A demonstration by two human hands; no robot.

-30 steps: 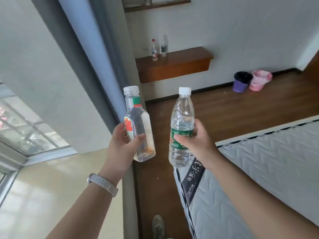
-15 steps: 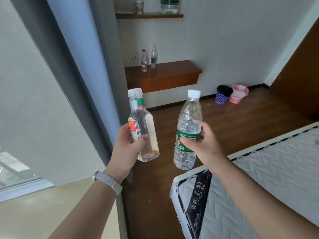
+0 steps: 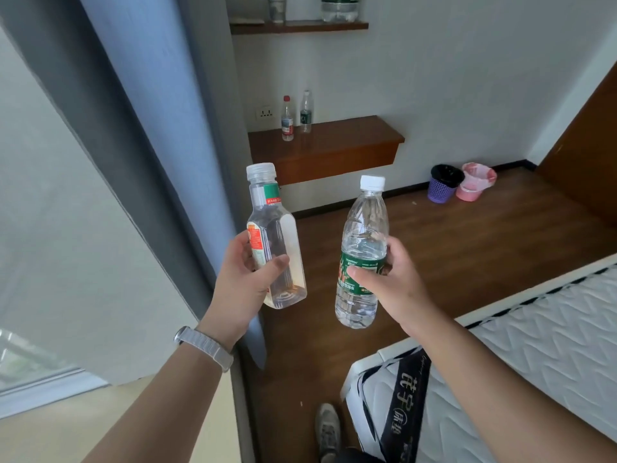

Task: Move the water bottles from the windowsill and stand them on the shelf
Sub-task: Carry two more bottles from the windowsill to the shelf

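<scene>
My left hand [image 3: 245, 279] grips a squarish clear bottle [image 3: 277, 228] with an orange and green label, held upright. Beside it, my right hand [image 3: 397, 282] holds a round clear water bottle [image 3: 364, 235] with a green label and a white cap, also upright. Ahead on the wall hangs a brown wooden shelf [image 3: 340, 145]. Two small bottles stand at its back left: a red-capped bottle [image 3: 287, 120] and a dark-labelled bottle [image 3: 305, 112]. The pale windowsill [image 3: 83, 426] lies at the lower left.
A higher narrow shelf [image 3: 300, 26] holds a jar and a large bottle. A grey-blue curtain [image 3: 140, 135] hangs on the left. A white mattress [image 3: 521, 355] fills the lower right. A purple basket [image 3: 444, 185] and a pink basin [image 3: 475, 180] sit on the wooden floor.
The view has turned away from the window towards the wall; the wooden shelf looks nearer and the upper shelf has come into sight. Both hands still hold their bottles.
</scene>
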